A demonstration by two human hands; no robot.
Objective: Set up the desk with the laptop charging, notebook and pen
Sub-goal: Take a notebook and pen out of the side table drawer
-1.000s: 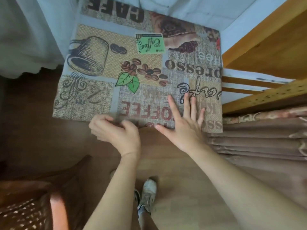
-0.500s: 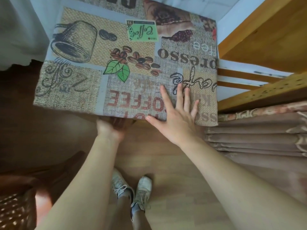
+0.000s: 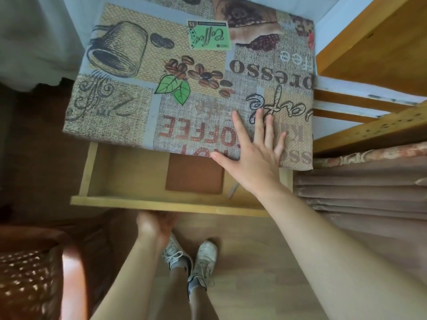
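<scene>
A small desk (image 3: 129,105) is covered with a coffee-print cloth. Its wooden drawer (image 3: 129,202) stands pulled out below the front edge. Inside lies a brown notebook (image 3: 194,174), partly under the desk top, and a thin grey pen (image 3: 233,190) beside it, mostly hidden by my right arm. My left hand (image 3: 155,225) grips the underside of the drawer front. My right hand (image 3: 256,155) lies flat with fingers spread on the cloth at the desk's front right. No laptop or charger is in view.
A wooden shelf unit (image 3: 374,65) stands to the right of the desk. Brown pleated fabric (image 3: 360,195) hangs below it. A wicker chair (image 3: 34,273) is at the lower left. White curtain (image 3: 34,38) hangs at the upper left. My feet in sneakers (image 3: 191,262) stand on the wood floor.
My left hand went under the desk edge and pulled the drawer out toward me, exposing the notebook and pen. My right hand stayed flat on the cloth.
</scene>
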